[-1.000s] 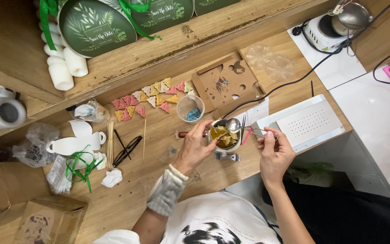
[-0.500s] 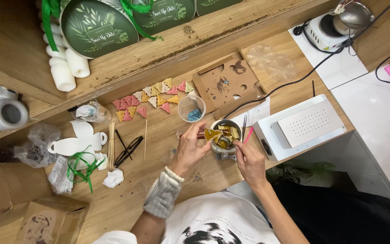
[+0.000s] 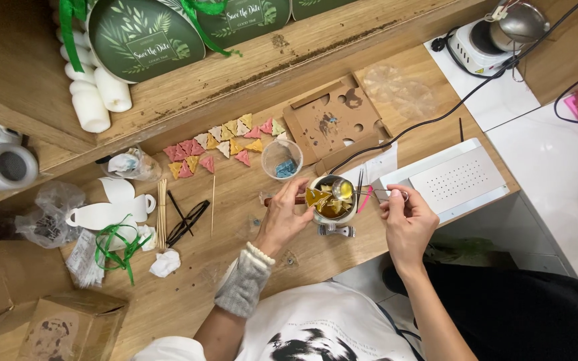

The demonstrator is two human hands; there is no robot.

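Far off to the left of my left hand lies a flat white teapot-shaped card cutout (image 3: 105, 212), with a tangle of green ribbon (image 3: 116, 246) just below it, and nearer to me a bundle of thin wooden sticks (image 3: 162, 212) and a pair of black-framed glasses (image 3: 189, 222) on the wooden worktop (image 3: 188, 287). Up and left of my left hand sits a scatter of small pink, yellow and cream triangular wax pieces (image 3: 225, 144), and just above my fingers stands a clear plastic cup holding something blue (image 3: 282, 160). My left hand (image 3: 283, 217), a grey knitted cuff at its wrist, is curled with the fingers closed on the thin handle that sticks out leftward from the small round metal melting pot (image 3: 330, 200); the pot stands between my two hands, filled with amber wax chunks. My right hand (image 3: 406, 224) is pinched shut on the wire handle of a small metal spoon (image 3: 344, 188), whose bowl rests over the pot's far rim, seemingly holding a little yellow wax, though that is hard to make out. Just above my right hand is a white box-shaped appliance with a perforated top (image 3: 453, 182).
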